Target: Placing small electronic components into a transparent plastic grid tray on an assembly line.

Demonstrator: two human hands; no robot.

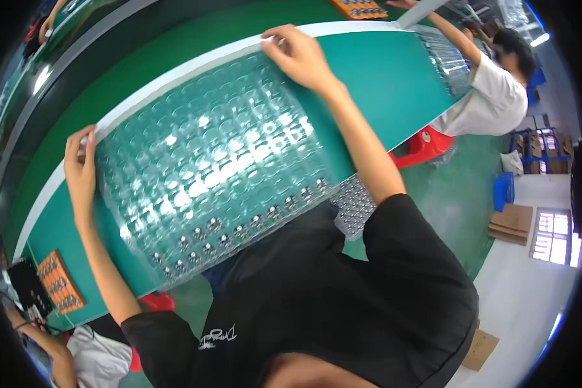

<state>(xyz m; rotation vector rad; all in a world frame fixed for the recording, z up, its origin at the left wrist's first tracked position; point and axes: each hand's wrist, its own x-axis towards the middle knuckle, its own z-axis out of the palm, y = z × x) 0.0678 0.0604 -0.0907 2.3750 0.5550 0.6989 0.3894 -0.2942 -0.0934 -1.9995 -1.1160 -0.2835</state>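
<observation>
A large clear plastic blister tray (220, 123) with rows of round pockets lies before me on the green table. Small shiny metal parts (224, 240) sit in the pockets along its near edge; the pockets farther away look unfilled. My left hand (80, 161) grips the tray's far left corner, thumb and fingers closed on the rim. At the far right corner, my right hand (297, 58) pinches the same rim. Both arms are stretched out over the table.
An orange block with metal parts (59, 282) lies at the left, near a person in white (100, 355). Another person (491, 90) works at the right beside more clear trays (443, 58). Another tray of metal parts (355, 205) shows by my right elbow. A red stool (427, 145) stands beyond.
</observation>
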